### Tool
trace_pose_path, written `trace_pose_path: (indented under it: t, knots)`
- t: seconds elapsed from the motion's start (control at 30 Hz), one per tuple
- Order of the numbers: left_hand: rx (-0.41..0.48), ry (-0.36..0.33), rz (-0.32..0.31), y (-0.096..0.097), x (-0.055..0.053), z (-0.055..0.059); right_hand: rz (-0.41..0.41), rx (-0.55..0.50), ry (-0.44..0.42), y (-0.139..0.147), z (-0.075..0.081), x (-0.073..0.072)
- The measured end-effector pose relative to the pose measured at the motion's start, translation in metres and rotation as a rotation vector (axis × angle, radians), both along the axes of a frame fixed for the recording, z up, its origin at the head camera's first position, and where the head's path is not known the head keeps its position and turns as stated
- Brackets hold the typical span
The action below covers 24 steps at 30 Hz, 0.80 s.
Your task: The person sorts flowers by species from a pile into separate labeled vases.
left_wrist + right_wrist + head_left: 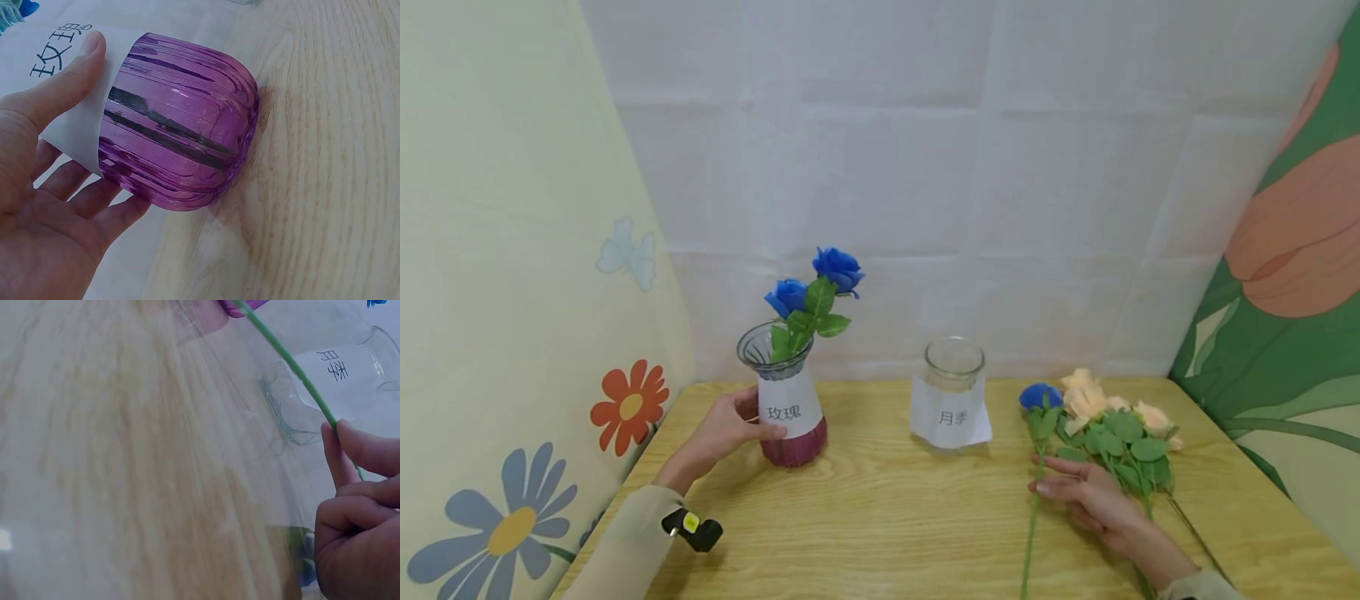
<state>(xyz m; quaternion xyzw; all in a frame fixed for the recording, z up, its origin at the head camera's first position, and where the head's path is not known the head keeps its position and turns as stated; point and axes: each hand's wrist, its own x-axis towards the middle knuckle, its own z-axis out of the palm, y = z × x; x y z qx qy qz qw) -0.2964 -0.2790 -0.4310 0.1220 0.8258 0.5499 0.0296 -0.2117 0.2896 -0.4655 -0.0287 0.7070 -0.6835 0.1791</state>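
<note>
My left hand (726, 433) grips a glass vase (793, 446) with a purple base and a white paper label round its middle. In the left wrist view the thumb lies over the label (59, 53), with the other fingers behind the purple glass (181, 125). Two blue roses (838, 271) with green leaves stand in this vase, leaning right. On the right, my right hand (1093, 500) pinches the green stem of another blue rose (1040, 397) between thumb and fingers. The right wrist view shows the stem (294, 365) slanting up from the fingertips.
A clear glass jar (955, 358) with a white paper label (951, 417) stands mid-table near the back. Several peach roses (1084, 398) with green leaves lie at the right of the wooden table (880, 517). White cloth (865, 183) hangs behind it.
</note>
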Motion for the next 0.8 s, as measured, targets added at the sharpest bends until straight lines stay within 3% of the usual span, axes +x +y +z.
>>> trace_pose_path:
  t: [0.33,0.53,0.8]
  knots:
    - [0.005,0.007,-0.009,-0.001,0.0,-0.002,-0.122,0.091,0.035,-0.013,0.006,0.008]
    - [-0.008,0.002,0.001,-0.001,-0.002,-0.005,-0.23,0.079,0.056,-0.023,0.01,0.012]
    - [-0.026,-0.002,0.007,0.0,-0.002,-0.003,-0.309,0.104,0.091,-0.032,0.016,0.015]
